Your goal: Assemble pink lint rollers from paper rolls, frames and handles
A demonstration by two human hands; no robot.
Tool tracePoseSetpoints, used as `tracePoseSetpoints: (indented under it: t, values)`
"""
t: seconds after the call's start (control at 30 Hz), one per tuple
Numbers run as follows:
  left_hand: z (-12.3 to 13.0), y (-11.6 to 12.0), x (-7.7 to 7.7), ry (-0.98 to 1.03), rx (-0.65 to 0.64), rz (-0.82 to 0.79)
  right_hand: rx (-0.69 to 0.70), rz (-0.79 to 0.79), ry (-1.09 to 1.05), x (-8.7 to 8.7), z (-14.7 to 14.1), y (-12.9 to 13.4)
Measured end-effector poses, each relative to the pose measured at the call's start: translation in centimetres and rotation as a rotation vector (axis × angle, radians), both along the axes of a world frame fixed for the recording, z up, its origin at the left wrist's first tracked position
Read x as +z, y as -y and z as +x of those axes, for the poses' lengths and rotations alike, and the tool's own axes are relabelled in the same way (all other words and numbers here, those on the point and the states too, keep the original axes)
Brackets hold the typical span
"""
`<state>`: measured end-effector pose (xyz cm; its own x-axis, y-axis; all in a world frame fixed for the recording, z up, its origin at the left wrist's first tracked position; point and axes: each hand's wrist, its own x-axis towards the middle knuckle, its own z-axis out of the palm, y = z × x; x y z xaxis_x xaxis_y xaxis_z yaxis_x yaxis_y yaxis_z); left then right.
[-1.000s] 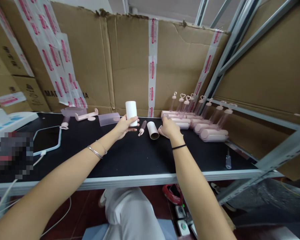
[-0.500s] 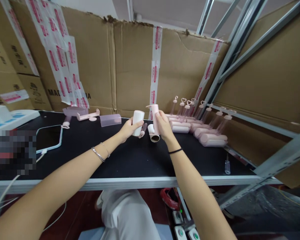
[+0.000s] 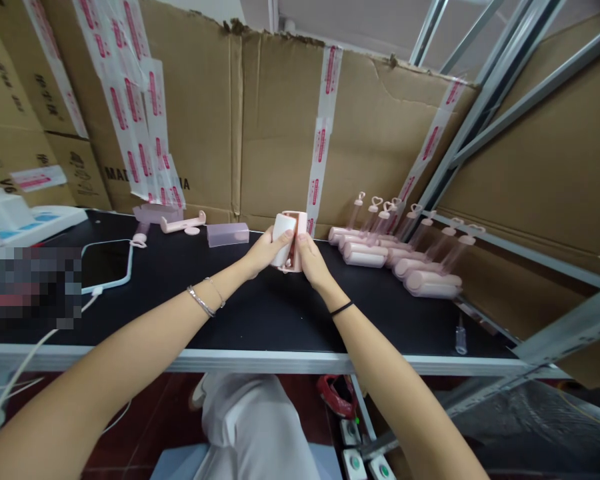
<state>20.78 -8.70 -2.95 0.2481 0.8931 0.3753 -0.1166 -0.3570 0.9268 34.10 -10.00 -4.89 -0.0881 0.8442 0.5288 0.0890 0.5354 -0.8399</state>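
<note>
My left hand is closed around a smooth white rounded piece, thumb on its front. My right hand grips a pale pink casing by its right side. The two parts meet at an angle above the black tabletop, with a gap between them that shows a brownish inside and a small pink bit near the bottom. Fingers hide the backs of both parts. To the right stand several pink and white rounded cases, with clear tubes topped by heart-shaped loops rising beside them.
On the left lie a translucent lilac box, a pink bracket and a phone with a white cable. A small clear tube lies near the front right edge. Cardboard walls the back; a metal post rises at right.
My hands have come together, bringing the white piece against the pink casing, which has turned to show its inside. The white tube and clear piece between my hands no longer show. The view shifted slightly.
</note>
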Motion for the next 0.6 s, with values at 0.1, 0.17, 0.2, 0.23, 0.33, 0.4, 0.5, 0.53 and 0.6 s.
tracePoseSetpoints:
  t: [0.1,0.17,0.2,0.23,0.33,0.4,0.5,0.53,0.6]
  values:
    - [-0.1,-0.1,0.4,0.087,-0.001,-0.032,-0.014,-0.025,0.01,-0.1,-0.8,0.3]
    - [-0.3,0.0,0.7,0.11,0.026,-0.034,0.002,-0.047,0.008,-0.1,-1.4,0.5]
    - [-0.3,0.1,0.9,0.11,0.052,-0.02,0.013,-0.045,-0.007,-0.1,-1.6,0.6]
    - [-0.4,0.2,1.1,0.103,0.083,-0.003,0.024,-0.039,-0.028,-0.1,-1.8,0.7]
    - [-0.4,0.4,1.4,0.1,0.181,0.042,0.032,-0.032,-0.063,0.0,-2.4,0.8]
    - [-0.4,0.4,1.5,0.134,0.218,0.068,0.016,-0.031,-0.055,0.1,-2.7,0.9]
    - [-0.2,0.1,1.5,0.202,0.232,0.069,-0.023,-0.026,0.002,0.1,-3.3,1.1]
    - [-0.2,-0.1,1.5,0.217,0.236,0.063,-0.04,-0.029,0.027,0.2,-3.5,1.1]
    - [-0.3,-0.4,1.5,0.235,0.255,0.059,-0.067,-0.037,0.064,0.3,-3.9,1.0]
